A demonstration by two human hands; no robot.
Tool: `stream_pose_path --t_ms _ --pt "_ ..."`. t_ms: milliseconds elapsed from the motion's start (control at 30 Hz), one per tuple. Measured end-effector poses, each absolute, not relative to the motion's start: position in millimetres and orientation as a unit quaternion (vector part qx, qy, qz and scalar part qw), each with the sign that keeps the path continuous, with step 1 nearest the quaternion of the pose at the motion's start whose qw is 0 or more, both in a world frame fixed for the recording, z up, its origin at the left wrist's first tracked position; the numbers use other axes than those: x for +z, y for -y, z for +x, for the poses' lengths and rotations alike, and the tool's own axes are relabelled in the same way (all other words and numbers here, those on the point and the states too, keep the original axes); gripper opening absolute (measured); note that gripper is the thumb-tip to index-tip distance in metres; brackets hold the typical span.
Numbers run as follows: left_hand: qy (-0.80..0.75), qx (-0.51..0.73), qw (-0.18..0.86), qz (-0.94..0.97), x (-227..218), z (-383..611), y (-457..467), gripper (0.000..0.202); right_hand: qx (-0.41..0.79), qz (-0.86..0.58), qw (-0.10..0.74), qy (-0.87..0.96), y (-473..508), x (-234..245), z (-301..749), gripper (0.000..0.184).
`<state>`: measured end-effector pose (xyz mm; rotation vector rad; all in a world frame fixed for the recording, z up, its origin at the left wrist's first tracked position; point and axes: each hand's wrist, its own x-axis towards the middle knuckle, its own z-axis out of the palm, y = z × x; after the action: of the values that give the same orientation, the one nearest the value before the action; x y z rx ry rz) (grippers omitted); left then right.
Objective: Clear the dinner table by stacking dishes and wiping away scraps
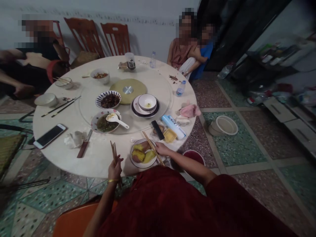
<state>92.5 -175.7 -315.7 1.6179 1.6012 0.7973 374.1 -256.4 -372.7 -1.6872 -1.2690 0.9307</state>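
My left hand (pixel 115 169) is closed around a pair of wooden chopsticks (pixel 114 152), held upright at the near edge of the round table (pixel 98 158). My right hand (pixel 161 149) rests on the rim of a white plate (pixel 134 163) holding yellow sweet potato pieces (pixel 143 154), and it holds a second pair of chopsticks (pixel 153 148) that slants across the plate. A gold bangle (pixel 112 180) circles my left wrist.
A glass turntable carries a soup bowl with a white spoon (pixel 116 120), a dark dish (pixel 108 99) and stacked bowls (pixel 146 102). A phone (pixel 49 135), crumpled tissue, bottles and a pink cloth (pixel 190 110) lie around. Other people sit at the far left and far right. A basin (pixel 224 125) stands on the floor.
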Motion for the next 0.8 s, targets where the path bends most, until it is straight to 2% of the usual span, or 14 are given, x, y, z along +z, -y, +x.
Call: stream_pose_path --t_ms 233,433,633,800 --pt "-0.631 0.315 0.395 0.588 -314.7 87.4 187.2 0.072 0.383 -0.648 0.423 0.504 278.6 -374.6 404.7 0.021" --pt "-0.64 0.314 0.388 0.584 -307.9 89.0 189.3 0.078 0.419 -0.62 0.509 0.425 313.1 -354.8 454.9 0.023" --pt "-0.648 0.346 0.365 0.572 -296.0 98.2 189.9 0.076 0.424 -0.611 0.581 0.331 351.0 -317.3 541.8 0.025" --pt "-0.683 0.374 0.325 0.537 -286.1 111.0 188.9 0.073 0.392 -0.641 0.607 0.261 364.7 -311.8 644.3 0.024"
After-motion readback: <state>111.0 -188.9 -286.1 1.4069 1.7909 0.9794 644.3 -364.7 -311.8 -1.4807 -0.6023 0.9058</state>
